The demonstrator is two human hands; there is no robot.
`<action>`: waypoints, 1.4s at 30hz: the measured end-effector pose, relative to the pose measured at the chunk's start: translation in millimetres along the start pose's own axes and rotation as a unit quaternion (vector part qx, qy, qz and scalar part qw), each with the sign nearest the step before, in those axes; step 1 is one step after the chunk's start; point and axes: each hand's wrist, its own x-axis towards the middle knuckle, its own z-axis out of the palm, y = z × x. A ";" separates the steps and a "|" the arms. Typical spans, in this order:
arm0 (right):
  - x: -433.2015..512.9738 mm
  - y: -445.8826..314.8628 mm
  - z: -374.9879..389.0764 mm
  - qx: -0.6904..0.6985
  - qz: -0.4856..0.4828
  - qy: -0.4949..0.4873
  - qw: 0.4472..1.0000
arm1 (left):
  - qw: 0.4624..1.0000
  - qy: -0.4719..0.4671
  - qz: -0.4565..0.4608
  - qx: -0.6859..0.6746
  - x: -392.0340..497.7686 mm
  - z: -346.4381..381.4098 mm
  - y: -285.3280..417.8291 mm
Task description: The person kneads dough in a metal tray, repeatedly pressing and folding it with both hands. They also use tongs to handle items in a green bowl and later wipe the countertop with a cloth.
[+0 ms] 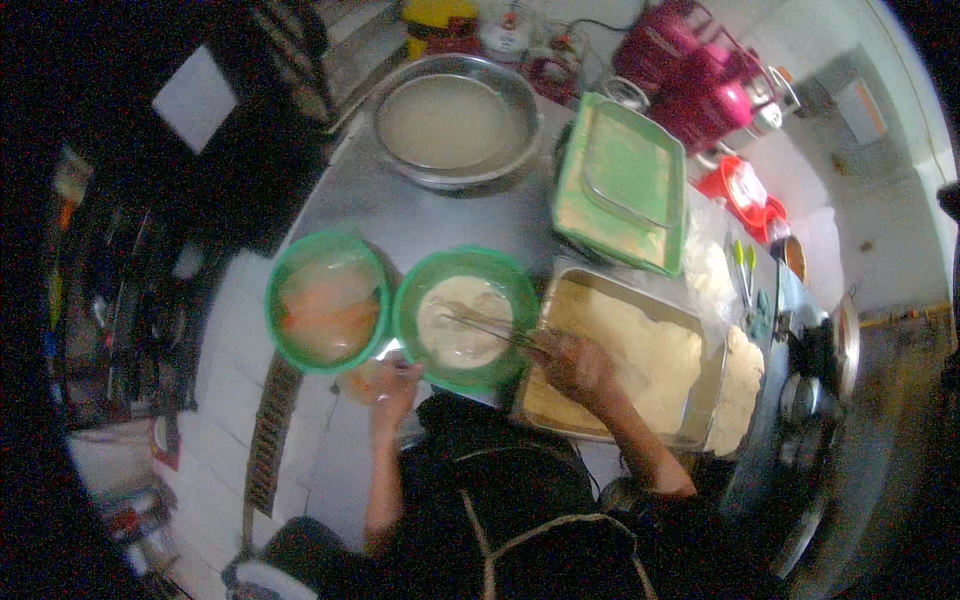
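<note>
My right hand [581,367] grips a thin metal utensil [491,330], either tongs or a whisk. Its far end dips into pale, creamy batter [465,319] in a green plastic basin [409,330]. Just below and left of that basin, my left hand [399,386] closes around a blurred, see-through container or bag [361,384] with something orange in it. Left of the batter, a second green-rimmed basin [274,326] holds orange pieces, blurred under a hazy sheen. A rectangular metal tray [547,427] of pale flour [645,337] lies beneath my right forearm.
Farther back on the metal table [330,195] stands a wide steel bowl [382,142] of cloudy liquid. A green tray [630,165] sits right of it. Green-tipped tongs [745,274], a red basket [727,184] and pink gas cylinders [697,105] are at the right. More flour or dough [735,390] lies beside the flour tray.
</note>
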 end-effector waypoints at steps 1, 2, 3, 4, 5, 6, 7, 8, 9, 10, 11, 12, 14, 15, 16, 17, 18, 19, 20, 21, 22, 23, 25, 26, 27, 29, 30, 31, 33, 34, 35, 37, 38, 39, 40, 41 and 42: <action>-4.4 5.2 -0.7 0.006 0.011 -0.017 1.000 | 0.999 -0.001 0.021 0.043 2.5 2.3 -3.2; -8.6 12.8 -4.2 0.010 0.027 -0.034 0.999 | 0.986 -0.052 -0.074 -0.139 8.0 5.2 -4.9; -18.7 21.4 -10.4 0.016 0.045 -0.052 0.998 | 0.986 -0.041 -0.045 -0.157 8.4 5.3 -7.5; -33.3 28.2 -18.9 -0.023 0.029 0.008 0.999 | 0.985 -0.053 -0.061 -0.152 9.8 4.9 -7.1; -47.4 34.2 -28.4 -0.062 0.018 0.070 0.995 | 0.992 -0.019 -0.011 -0.122 9.5 3.2 -4.3; -60.2 48.0 -43.4 -0.001 0.057 0.034 0.998 | 0.996 0.009 0.013 -0.088 8.2 1.8 2.2; -74.6 58.9 -57.7 0.065 0.070 0.023 0.995 | 0.999 0.017 0.047 0.009 5.2 -5.2 9.3; -91.7 68.9 -73.5 0.063 0.101 0.022 0.993 | 0.993 0.011 0.047 0.109 1.2 -12.1 20.2; -111.9 83.1 -90.7 0.064 0.109 0.045 0.991 | 0.988 0.017 0.061 0.142 -3.9 -12.9 35.2; -129.8 94.6 -107.8 0.066 0.115 0.070 0.989 | 0.983 0.009 0.040 0.181 -10.5 -22.4 49.8; -147.3 106.4 -122.9 0.041 0.149 0.039 0.987 | 0.976 0.015 0.025 0.217 -15.4 -29.4 66.1; -165.2 118.8 -137.6 0.017 0.181 0.007 0.983 | 0.979 0.001 0.015 0.204 -17.4 -31.9 83.5; -194.9 140.0 -155.5 -0.023 0.227 -0.036 0.973 | 0.986 0.009 0.026 0.163 -18.9 -32.6 113.1; -211.8 149.1 -158.2 -0.039 0.241 -0.045 0.969 | 0.989 0.015 0.045 0.142 -19.6 -28.8 127.7; -224.0 152.9 -159.8 -0.056 0.255 -0.064 0.963 | 0.991 0.028 0.077 0.108 -18.5 -26.7 136.7; -240.1 161.8 -158.7 -0.044 0.268 -0.068 0.960 | 0.993 0.034 0.085 0.074 -18.4 -23.3 148.2; -255.2 170.0 -157.1 -0.030 0.281 -0.070 0.957 | 0.991 0.027 0.100 0.088 -17.7 -19.7 158.5; -269.4 179.6 -154.1 -0.019 0.281 -0.064 0.957 | 0.991 0.009 0.087 0.100 -16.9 -12.6 168.9; -281.2 190.8 -149.6 -0.016 0.294 -0.085 0.952 | 0.991 -0.009 0.073 0.112 -18.7 -5.3 178.5; -289.7 202.4 -142.9 -0.015 0.293 -0.097 0.951 | 0.991 -0.005 0.081 0.102 -21.7 1.7 186.6; -295.7 212.3 -133.8 -0.020 0.298 -0.117 0.947 | 0.992 0.000 0.089 0.093 -23.8 8.5 193.8; -298.4 220.5 -122.4 -0.042 0.317 -0.122 0.939 | 0.992 0.003 0.084 0.090 -25.6 14.5 199.2; -293.5 231.2 -100.5 -0.098 0.371 -0.174 0.907 | 0.986 -0.019 0.102 0.127 -26.3 17.7 202.9; -287.5 230.6 -90.7 -0.107 0.349 -0.104 0.925 | 0.981 -0.007 0.121 0.153 -26.0 14.7 201.1; -280.7 227.8 -82.3 -0.117 0.338 -0.056 0.932 | 0.978 0.005 0.112 0.173 -27.5 10.2 197.1; -251.2 213.9 -66.6 -0.131 0.260 0.023 0.956 | 0.965 0.057 0.135 0.218 -28.1 -3.6 183.9; -232.6 200.2 -56.9 -0.137 0.196 0.054 0.970 | 0.966 0.067 0.121 0.220 -28.2 -10.5 176.7; -214.4 184.8 -50.0 -0.075 0.226 0.017 0.971 | 0.972 0.067 0.100 0.201 -28.5 -17.7 170.0; -168.1 143.7 -27.0 0.199 0.246 -0.055 0.947 | 0.984 0.062 0.061 0.156 -28.6 -27.3 160.3; -138.8 119.9 -10.2 0.234 0.188 -0.082 0.950 | 0.982 0.078 0.081 0.150 -29.1 -30.5 157.7; -103.3 94.1 10.5 0.203 0.010 0.060 0.977 | 0.981 0.092 0.099 0.141 -30.2 -32.7 156.7; -57.8 50.4 43.8 0.326 -0.020 0.024 0.945 | 0.979 0.105 0.121 0.123 -31.3 -33.6 159.2; -39.5 30.3 59.8 0.372 0.007 0.001 0.928 | 0.980 0.104 0.126 0.113 -32.8 -32.4 162.4; -21.2 10.5 74.4 0.337 0.037 -0.046 0.940 | 0.981 0.100 0.129 0.104 -34.7 -30.8 166.7; -13.7 -1.5 84.9 0.272 0.012 0.003 0.962 | 0.984 0.091 0.127 0.088 -35.2 -28.1 172.7; -10.5 -7.8 92.2 0.256 0.005 -0.005 0.967 | 0.986 0.081 0.125 0.072 -35.7 -24.7 179.7; -10.0 -12.0 96.6 0.241 -0.002 -0.014 0.971 | 0.990 0.065 0.116 0.051 -37.0 -20.7 187.5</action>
